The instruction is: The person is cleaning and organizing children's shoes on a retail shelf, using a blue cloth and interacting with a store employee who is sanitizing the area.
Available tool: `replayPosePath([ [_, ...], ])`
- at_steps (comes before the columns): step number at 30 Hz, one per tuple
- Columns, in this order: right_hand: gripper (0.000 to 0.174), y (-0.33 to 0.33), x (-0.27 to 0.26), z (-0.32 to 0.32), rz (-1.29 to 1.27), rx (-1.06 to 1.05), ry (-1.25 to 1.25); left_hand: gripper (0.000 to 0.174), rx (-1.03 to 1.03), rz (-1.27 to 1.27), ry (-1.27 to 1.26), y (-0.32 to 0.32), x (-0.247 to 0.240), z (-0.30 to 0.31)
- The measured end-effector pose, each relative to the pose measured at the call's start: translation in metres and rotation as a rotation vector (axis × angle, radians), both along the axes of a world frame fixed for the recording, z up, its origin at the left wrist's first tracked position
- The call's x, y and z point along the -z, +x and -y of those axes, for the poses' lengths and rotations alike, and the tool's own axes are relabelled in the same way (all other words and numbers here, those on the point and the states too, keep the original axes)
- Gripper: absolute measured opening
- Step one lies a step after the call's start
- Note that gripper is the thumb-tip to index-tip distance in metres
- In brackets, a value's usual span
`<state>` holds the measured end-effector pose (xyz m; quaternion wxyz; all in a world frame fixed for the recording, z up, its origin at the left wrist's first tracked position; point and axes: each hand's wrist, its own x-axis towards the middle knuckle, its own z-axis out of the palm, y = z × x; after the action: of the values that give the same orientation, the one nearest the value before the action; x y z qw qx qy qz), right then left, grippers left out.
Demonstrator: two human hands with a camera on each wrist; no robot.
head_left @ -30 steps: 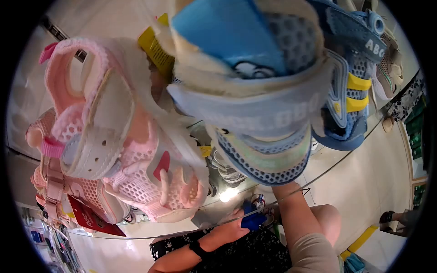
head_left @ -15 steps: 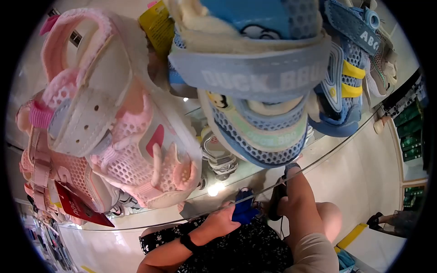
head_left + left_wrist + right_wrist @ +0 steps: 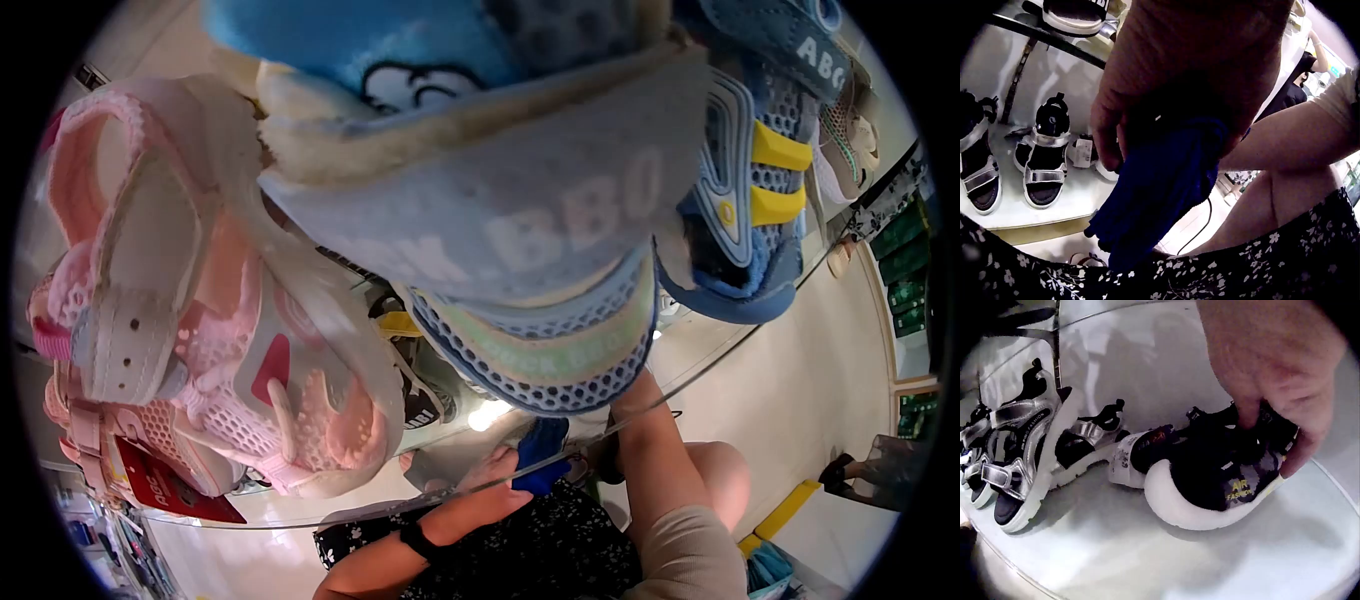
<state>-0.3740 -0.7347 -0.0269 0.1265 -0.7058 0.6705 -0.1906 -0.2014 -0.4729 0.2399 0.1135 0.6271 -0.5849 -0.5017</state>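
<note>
In the left wrist view my left hand (image 3: pixel 1191 69) holds a bunched blue cloth (image 3: pixel 1154 187), which hangs over a dark flowered garment (image 3: pixel 1260 269) at my lap. My right hand (image 3: pixel 1285 381) grips a black sandal (image 3: pixel 1210 494) by its upper, with yellow "AIR FASHION" lettering and a thick white sole. That sandal is low over the white shelf (image 3: pixel 1166 562), beside another black shoe with a white tag (image 3: pixel 1125 464). In the head view the right forearm (image 3: pixel 650 425) reaches under the glass shelf, where the right hand is hidden.
Silver-and-black sandals (image 3: pixel 1029 444) stand left of the right hand. Above, a glass shelf edge (image 3: pixel 440 495) crosses the head view, carrying a pink sandal (image 3: pixel 270 370), a blue-grey shoe (image 3: pixel 500 220) and a blue shoe with yellow straps (image 3: pixel 755 200). A red tag (image 3: pixel 175 485) hangs at the left.
My view has shifted, so the shelf shoes first rose in the picture, then dropped and loomed larger. The left hand keeps the blue cloth; the right forearm still reaches under the shelf.
</note>
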Motion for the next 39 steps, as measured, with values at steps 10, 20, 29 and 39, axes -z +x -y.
replayPosePath([
  [10,0.043,0.0,-0.012,0.011,-0.039,0.084,-0.087,0.044,-0.1,-0.041,-0.031,0.004,-0.017,0.0],
  [20,0.042,0.005,-0.055,-0.033,0.577,-0.31,-0.006,0.043,-0.013,-0.003,-0.14,0.004,0.006,-0.014],
  [29,0.051,0.035,-0.04,-0.045,0.02,-0.364,-0.322,0.046,-0.021,-0.005,-0.08,0.003,0.008,-0.01],
  [39,0.055,0.043,-0.043,-0.048,-0.114,-0.34,-0.295,0.046,0.01,0.028,-0.18,0.008,0.002,-0.021],
])
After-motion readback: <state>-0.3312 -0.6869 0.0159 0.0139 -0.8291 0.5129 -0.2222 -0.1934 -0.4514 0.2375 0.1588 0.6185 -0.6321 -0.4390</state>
